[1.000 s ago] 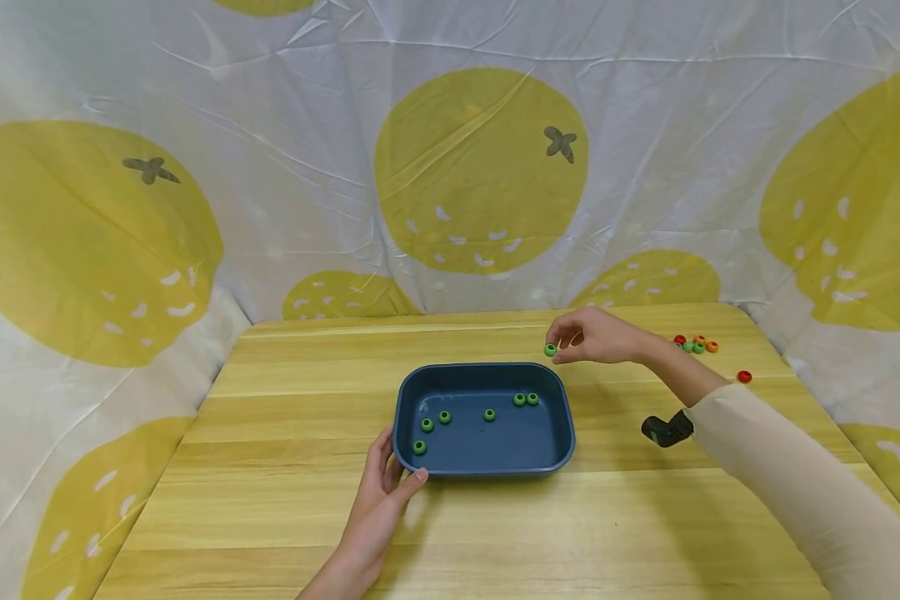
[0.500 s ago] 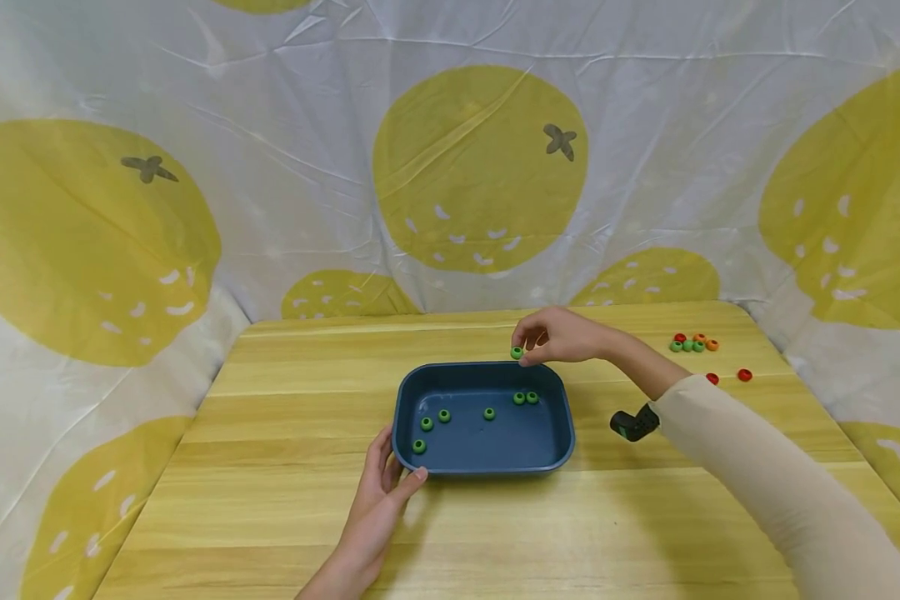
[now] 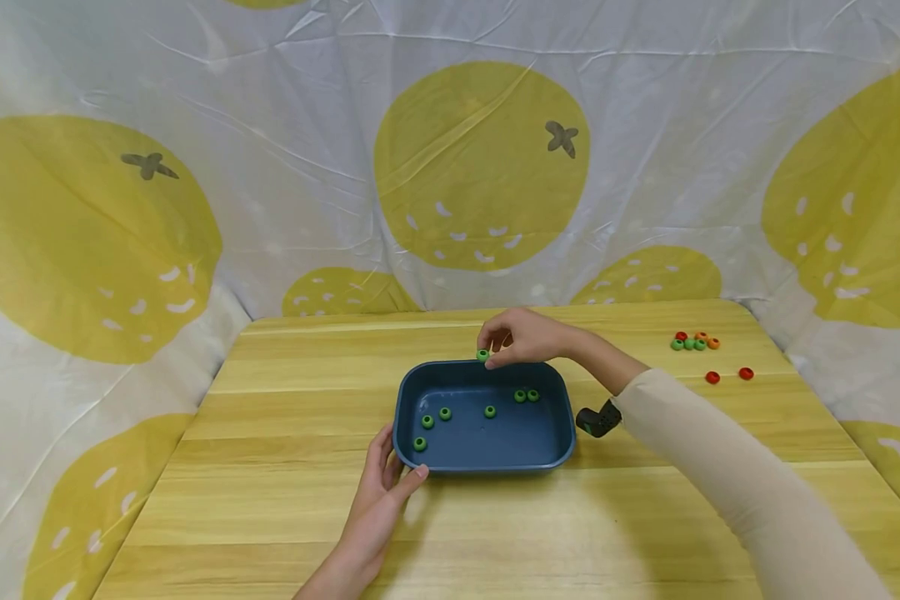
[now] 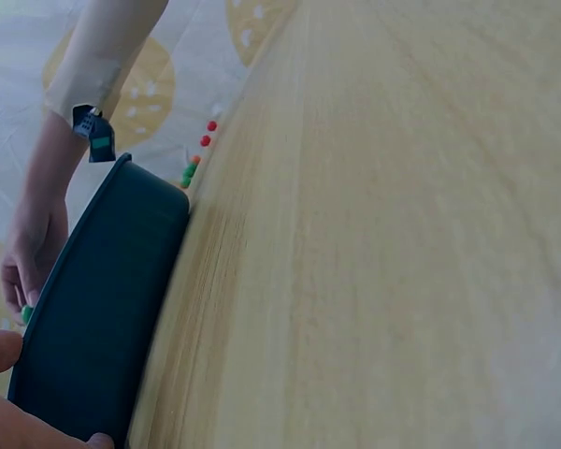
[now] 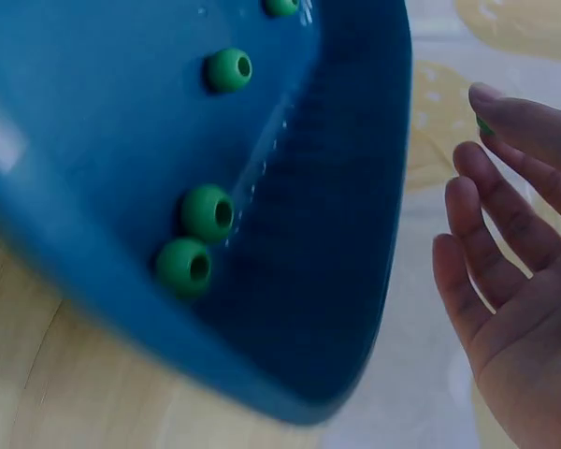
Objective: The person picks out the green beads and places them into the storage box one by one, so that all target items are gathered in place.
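Note:
My right hand (image 3: pixel 527 335) pinches a green bead (image 3: pixel 483 355) between thumb and fingertips, over the far rim of a dark blue rectangular tub (image 3: pixel 487 472). In the right wrist view most of that bead hides behind the thumb. My left hand (image 3: pixel 375 508) holds the tub at its near left corner, thumb at the front rim and fingers along the left side. Several green beads lie in the tub: a pair of beads (image 5: pixel 204 215) side by side at the right, a single bead (image 3: pixel 490 412) near the middle and others such as this bead (image 3: pixel 427 422) at the left.
At the back right of the wooden table (image 3: pixel 270 467) is a cluster of green, orange and red beads (image 3: pixel 690 343). Two red beads (image 3: pixel 712 377) lie apart nearer me. A black device (image 3: pixel 598 419) is at the right sleeve's cuff. A lemon-print cloth (image 3: pixel 307 167) hangs behind.
My right hand has moved left with the green bead, from beyond the tub's far right corner to over the middle of its far rim. The left hand and tub have stayed put.

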A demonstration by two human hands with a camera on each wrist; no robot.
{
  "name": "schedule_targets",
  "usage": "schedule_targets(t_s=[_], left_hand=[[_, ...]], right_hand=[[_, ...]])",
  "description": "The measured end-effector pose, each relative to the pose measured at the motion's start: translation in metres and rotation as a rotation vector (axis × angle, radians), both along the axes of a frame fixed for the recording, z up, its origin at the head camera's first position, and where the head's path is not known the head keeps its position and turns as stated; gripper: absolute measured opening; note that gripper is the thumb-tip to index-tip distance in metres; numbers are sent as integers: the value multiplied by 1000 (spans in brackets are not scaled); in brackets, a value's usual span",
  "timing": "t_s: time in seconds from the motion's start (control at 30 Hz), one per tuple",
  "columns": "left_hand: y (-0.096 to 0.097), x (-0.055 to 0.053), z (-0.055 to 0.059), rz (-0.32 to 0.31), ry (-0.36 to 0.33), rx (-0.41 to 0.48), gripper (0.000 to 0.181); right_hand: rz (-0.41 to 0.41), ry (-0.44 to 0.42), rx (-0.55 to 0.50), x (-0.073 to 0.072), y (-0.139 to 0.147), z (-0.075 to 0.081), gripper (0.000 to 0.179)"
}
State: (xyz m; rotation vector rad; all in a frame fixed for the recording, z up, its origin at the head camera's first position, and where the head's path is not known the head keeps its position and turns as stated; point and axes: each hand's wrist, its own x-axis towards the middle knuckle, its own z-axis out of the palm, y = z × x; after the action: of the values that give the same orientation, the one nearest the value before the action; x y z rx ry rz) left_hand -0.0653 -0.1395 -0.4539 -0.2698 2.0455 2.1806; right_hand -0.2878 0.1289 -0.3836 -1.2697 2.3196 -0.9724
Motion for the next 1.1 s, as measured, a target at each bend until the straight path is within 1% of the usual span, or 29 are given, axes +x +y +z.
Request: schedule_targets(t_s=[0.23, 0.4, 0.53, 0.7, 0.9, 0.97, 1.1], left_hand=[[1, 0, -1, 10, 4, 16, 82], [2, 0, 0, 14, 0, 16, 83], [2, -1, 0, 11, 4, 14, 82], [2, -2, 0, 9, 5, 22, 82], [2, -2, 0, 9, 5, 18, 82], [1, -2, -1, 7, 13, 18, 82], [1, -2, -2, 7, 7, 24, 82]], right_hand=[[46, 10, -7, -1, -22, 1, 14], [63, 16, -5, 0, -34, 3, 14], [71, 11, -19, 1, -38, 4, 20], [81, 0, -27, 1, -38, 3, 31], [66, -2, -25, 1, -33, -1, 30], [60, -7, -23, 1, -31, -1, 29], [46, -24, -20, 4, -24, -2, 29]])
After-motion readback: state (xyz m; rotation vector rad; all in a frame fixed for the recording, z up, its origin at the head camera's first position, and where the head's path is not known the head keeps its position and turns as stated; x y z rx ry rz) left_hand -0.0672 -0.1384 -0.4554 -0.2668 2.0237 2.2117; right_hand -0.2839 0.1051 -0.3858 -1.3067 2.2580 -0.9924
